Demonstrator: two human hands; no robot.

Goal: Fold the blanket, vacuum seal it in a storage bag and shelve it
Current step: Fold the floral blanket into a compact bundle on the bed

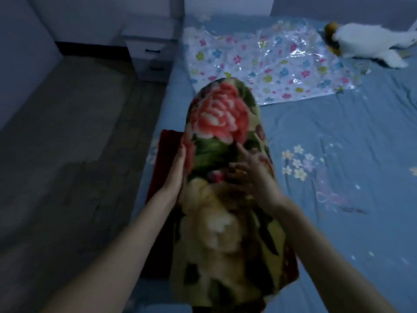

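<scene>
A thick blanket (223,136) with big pink and cream flowers is bundled into a long roll near the bed's left edge, its red underside showing at the left. My left hand (179,168) lies flat against the roll's left side with straight fingers. My right hand (250,170) rests on top of the roll, fingers spread and blurred by motion. A clear plastic storage bag (270,62) printed with small coloured flowers lies crumpled and flat on the bed beyond the blanket.
The bed has a blue sheet (352,136) with a pale flower print. A white plush toy (370,44) lies at the far right. A grey nightstand (151,48) with drawers stands left of the bed, beside bare floor (67,154).
</scene>
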